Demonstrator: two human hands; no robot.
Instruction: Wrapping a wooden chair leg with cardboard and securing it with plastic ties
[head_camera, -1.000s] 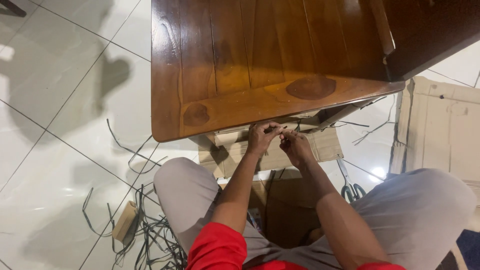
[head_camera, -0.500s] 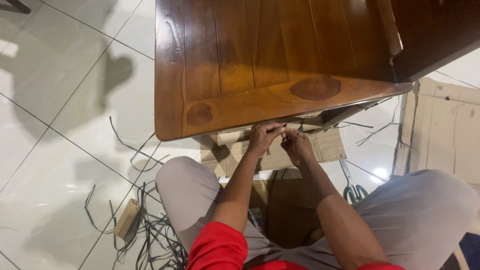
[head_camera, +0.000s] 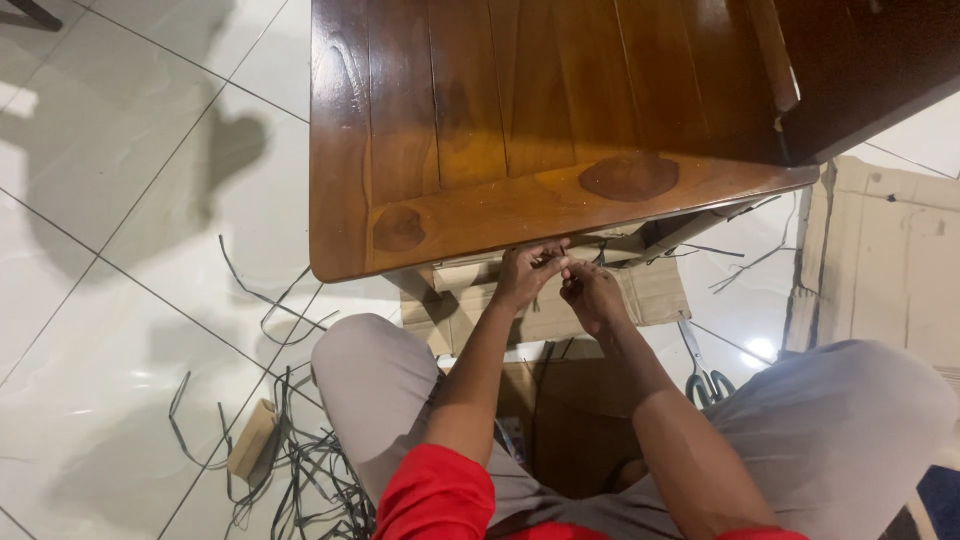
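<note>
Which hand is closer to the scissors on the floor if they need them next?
Probably the right hand. The scissors lie on the floor on that side, by the right knee; the left hand would have to cross over.

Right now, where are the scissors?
In the head view the scissors lie on the white floor tiles at the person's right, between the right knee and the cardboard piece under the wooden table.

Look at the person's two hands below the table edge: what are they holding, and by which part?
Both the left hand and right hand pinch a thin dark strap between fingertips; which part of it cannot be told.
</note>
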